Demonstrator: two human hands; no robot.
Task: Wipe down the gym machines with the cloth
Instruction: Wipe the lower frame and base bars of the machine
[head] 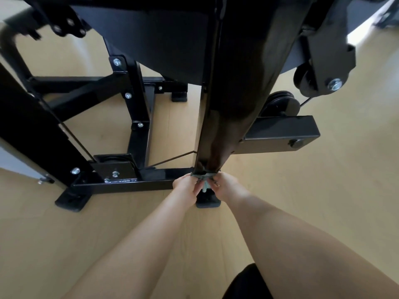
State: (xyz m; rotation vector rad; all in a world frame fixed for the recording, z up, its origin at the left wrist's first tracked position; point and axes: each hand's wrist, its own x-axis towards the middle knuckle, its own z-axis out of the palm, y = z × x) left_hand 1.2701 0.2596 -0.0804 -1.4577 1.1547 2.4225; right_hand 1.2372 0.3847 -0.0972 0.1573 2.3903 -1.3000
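Note:
A glossy black upright post (228, 100) of the gym machine rises from the floor at the centre of the head view. A grey-green cloth (204, 176) is wrapped round the post's foot, just above the floor bar. My left hand (186, 185) grips the cloth's left end and my right hand (224, 184) grips its right end. Both hands sit close together in front of the post, with a twisted tail of cloth hanging between them. Most of the cloth is hidden by my fingers and the post.
A black base bar (121, 185) runs left along the wooden floor to a rubber foot (72, 201). Another foot (208, 201) lies under my hands. Pulleys (280, 104), a cable and a cross beam (280, 137) stand right of the post. The seat frame (138, 100) is behind.

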